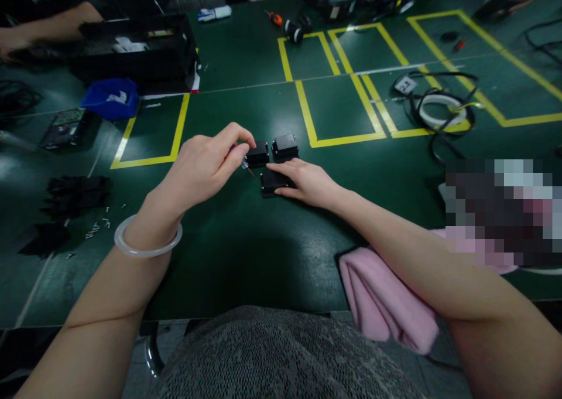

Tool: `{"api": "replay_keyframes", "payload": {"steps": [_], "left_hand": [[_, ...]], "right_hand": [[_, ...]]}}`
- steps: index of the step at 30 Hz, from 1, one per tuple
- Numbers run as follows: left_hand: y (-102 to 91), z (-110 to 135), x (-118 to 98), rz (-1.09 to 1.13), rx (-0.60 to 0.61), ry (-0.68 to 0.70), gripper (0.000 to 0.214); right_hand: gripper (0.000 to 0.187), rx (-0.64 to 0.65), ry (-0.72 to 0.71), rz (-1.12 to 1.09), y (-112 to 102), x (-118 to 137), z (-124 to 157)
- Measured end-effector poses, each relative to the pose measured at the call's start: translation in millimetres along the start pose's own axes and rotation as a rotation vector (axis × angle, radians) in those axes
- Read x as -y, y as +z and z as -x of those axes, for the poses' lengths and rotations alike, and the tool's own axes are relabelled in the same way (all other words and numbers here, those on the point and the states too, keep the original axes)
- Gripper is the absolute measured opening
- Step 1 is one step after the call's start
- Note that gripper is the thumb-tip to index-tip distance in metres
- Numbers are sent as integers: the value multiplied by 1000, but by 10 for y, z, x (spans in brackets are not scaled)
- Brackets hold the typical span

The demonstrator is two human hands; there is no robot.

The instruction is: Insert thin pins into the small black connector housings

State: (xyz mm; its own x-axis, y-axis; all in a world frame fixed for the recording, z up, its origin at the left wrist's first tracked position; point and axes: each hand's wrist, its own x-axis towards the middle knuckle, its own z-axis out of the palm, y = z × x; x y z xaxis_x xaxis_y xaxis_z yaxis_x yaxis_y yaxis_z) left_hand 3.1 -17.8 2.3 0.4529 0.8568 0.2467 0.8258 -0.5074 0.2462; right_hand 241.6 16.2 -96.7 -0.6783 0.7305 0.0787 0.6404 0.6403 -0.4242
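My left hand [215, 159] is closed around a small screwdriver [244, 163] with a clear handle. Its thin shaft slants down to the left corner of a small black box [272, 182] lying on the green table. My right hand [302, 181] presses on that same box from the right, thumb and fingers gripping its edges. Just behind stand two similar pieces, a black box [260, 152] partly covered by my left fingers and another black box [285, 145] to its right. Small bright screws show at their corners.
Loose screws [94, 229] and black parts [74, 194] lie at left, near a blue bin [110, 98]. A coiled cable [443, 109] is at right, a pink cloth [381, 293] at the front edge. Another person's arm [52, 30] reaches in at upper left.
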Motion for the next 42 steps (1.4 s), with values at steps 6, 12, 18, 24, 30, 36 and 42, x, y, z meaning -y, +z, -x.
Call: {"api": "replay_keyframes", "payload": {"steps": [6,12,18,24,30,36,42], "left_hand": [[-21,10,-16,26,26,-1,35],[-8,2,0,23,12,5,36],[17,-3,32,22,-9,6,31],[8,3,28,47,-2,27,30],[14,-7,23,16,-5,23,31],[-6,-1,0,29,19,-9,32],[-8,19,3,43,31,-20,34]], "right_hand": [[64,11,14,6,-16,16,3],[64,12,18,6,-24,22,5],[64,8,12,5,-17,22,3],[63,5,16,4,-17,20,9],[62,-10,-6,1,1,1,8],[61,-7,-7,1,1,-5,9],[62,8,14,-2,-19,17,14]]}}
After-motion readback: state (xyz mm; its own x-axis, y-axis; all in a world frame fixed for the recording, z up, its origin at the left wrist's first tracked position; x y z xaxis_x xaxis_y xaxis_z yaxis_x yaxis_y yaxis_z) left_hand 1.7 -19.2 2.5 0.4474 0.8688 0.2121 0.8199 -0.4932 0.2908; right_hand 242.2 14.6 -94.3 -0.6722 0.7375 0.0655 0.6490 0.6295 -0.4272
